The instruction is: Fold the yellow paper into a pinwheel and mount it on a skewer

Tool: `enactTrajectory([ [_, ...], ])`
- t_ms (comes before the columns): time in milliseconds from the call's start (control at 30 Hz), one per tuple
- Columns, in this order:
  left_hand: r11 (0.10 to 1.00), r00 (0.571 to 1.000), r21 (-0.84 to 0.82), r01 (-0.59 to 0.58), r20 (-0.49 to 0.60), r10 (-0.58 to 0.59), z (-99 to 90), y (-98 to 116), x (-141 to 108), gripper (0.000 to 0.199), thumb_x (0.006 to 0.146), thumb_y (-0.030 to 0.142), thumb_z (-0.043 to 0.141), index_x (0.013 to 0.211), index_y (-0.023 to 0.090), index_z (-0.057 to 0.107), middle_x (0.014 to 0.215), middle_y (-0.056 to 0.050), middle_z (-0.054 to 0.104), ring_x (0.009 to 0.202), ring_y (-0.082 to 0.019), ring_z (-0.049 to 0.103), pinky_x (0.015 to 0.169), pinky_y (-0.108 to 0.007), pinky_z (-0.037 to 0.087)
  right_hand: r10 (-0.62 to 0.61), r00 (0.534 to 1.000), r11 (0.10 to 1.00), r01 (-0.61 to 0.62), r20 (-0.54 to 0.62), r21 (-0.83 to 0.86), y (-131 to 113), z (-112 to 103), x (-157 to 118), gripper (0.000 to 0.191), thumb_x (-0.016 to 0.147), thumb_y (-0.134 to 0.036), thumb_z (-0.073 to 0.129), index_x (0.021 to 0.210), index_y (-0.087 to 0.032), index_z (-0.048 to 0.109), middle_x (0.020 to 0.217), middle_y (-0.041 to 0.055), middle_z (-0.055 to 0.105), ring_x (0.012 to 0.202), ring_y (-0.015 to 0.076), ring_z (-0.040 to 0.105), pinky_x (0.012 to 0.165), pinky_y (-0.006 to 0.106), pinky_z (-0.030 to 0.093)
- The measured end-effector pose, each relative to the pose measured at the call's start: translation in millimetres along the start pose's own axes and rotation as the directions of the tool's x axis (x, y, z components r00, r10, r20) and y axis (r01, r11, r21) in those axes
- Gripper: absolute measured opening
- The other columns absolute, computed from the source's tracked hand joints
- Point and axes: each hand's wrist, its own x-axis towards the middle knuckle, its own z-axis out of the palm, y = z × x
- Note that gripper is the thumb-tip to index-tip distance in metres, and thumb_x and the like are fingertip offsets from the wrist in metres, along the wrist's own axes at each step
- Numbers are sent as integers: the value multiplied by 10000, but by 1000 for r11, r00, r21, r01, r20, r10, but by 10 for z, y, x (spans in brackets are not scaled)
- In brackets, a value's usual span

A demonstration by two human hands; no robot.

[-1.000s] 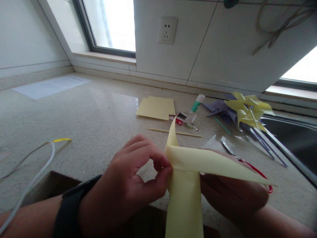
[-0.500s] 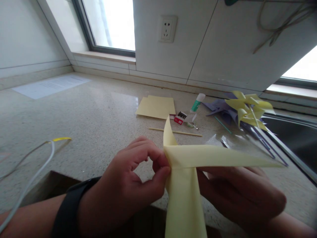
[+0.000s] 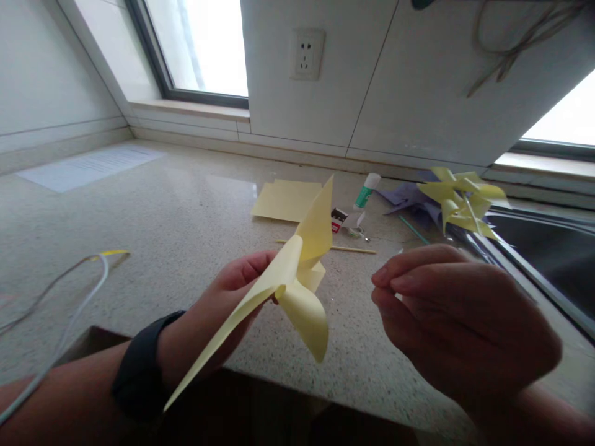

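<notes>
A pale yellow paper pinwheel (image 3: pixel 279 272) is turned edge-on above the counter's front edge, its curved blades meeting at the centre. Behind it, my left hand (image 3: pixel 232 294), with a black band on the wrist, is closed on the paper, and most of its fingertips are hidden. Apart from the pinwheel, to its right, my right hand (image 3: pixel 460 316) has its thumb and fingers pinched together; whatever may be between the tips is too small to make out. Past the pinwheel lie a thin wooden stick (image 3: pixel 353 250) and a small red and black box (image 3: pixel 339 220).
Yellow paper sheets (image 3: pixel 279 201) and a glue stick (image 3: pixel 367 191) are further back. At right, yellow and purple pinwheels (image 3: pixel 460 195) lie beside the sink (image 3: pixel 553 254). A white cable (image 3: pixel 100 285) crosses the left side, and a printed sheet (image 3: pixel 93 166) lies at back left.
My right hand has come away from the pinwheel and moved right and nearer, now pinched. The pinwheel has turned in my left hand, from facing me to nearly edge-on.
</notes>
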Motion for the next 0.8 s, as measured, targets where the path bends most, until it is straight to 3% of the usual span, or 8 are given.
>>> enactTrajectory([
  [167,981,991,192,29,-131,-3,28,24,16,270,792,458,753,832,198,690,744,-11,656,639,-132,564,585,-237,477,128,978,992,-130,163,0,-50,100,-12,265,778,-68,661,978,-235,610,866,16,663,769,161,638,640,304,549],
  [367,839,952,540,-64,-221,214,59,-13,-17,220,870,424,678,857,206,654,770,0,645,691,-145,577,611,-255,468,303,925,951,-278,230,-138,-125,344,-45,361,649,-151,766,969,-204,606,929,22,668,854,188,628,733,329,521],
  [533,785,944,615,-76,-209,255,133,-44,-37,192,875,403,662,855,212,659,767,0,672,684,-155,585,620,-272,470,317,933,946,-300,168,-120,-99,416,-80,271,714,-148,741,958,-191,632,929,38,673,870,196,621,749,337,510],
  [800,766,937,638,-74,-220,273,169,-82,-55,176,875,390,649,869,216,670,802,-8,670,745,-175,599,672,-300,489,325,926,944,-305,190,-129,-104,392,-79,215,719,-87,669,884,-216,619,851,17,650,799,190,606,720,344,513],
])
